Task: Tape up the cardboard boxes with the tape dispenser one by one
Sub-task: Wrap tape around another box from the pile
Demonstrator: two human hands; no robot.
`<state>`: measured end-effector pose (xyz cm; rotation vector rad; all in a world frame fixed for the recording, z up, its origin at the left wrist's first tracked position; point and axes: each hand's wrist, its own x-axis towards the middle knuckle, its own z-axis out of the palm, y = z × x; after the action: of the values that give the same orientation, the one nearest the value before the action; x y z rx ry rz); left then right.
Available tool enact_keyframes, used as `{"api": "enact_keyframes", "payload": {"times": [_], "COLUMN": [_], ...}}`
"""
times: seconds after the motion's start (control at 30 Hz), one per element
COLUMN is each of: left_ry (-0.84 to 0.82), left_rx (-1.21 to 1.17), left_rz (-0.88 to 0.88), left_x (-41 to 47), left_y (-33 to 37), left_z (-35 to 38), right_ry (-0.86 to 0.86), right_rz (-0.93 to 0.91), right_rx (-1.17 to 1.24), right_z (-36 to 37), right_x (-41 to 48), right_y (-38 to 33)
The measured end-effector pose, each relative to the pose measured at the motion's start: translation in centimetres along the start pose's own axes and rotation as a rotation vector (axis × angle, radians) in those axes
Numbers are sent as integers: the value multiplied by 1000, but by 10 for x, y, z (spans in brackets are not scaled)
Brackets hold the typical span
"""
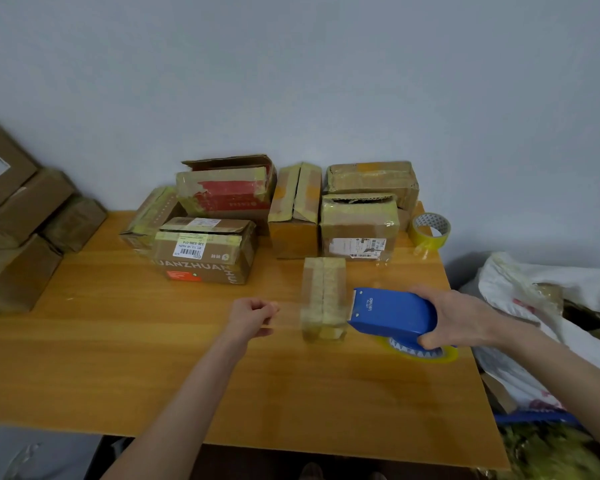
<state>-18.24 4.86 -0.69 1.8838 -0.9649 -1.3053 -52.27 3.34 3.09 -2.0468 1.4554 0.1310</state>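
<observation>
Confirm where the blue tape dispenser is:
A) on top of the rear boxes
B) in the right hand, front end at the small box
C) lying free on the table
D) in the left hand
B: the right hand grips the blue tape dispenser, its front end at the right side of the small taped box. The left hand is curled on the box's other side and seems to pinch a tape strip.

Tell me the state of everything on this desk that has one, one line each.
Small box: upright, flaps closed, wrapped in tape.
Tape dispenser: gripped by the right hand, front edge against the small box.
Left hand: fingers curled, seemingly pinching a clear tape strip.
Spare tape roll: standing on edge, untouched.
Red-printed box: top flap open.
Right front box: top bulging, partly open.
</observation>
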Motion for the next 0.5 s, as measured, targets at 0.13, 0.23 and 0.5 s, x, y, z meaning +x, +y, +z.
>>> {"api": "enact_keyframes", "payload": {"times": [0.13, 0.23, 0.5], "left_ry": [14, 24, 87], "left_rx": [29, 48, 146], "left_rz": [1, -17, -20], "left_x": [6, 12, 27], "left_y": [-4, -10, -20], "left_z": [5, 15, 31], "right_ry": [-7, -20, -67], "right_rz": [18, 47, 84], "right_rx": [-34, -90, -224], "right_z": [6, 14, 29], "right_x": [6, 12, 32], "right_y": [5, 9, -9]}}
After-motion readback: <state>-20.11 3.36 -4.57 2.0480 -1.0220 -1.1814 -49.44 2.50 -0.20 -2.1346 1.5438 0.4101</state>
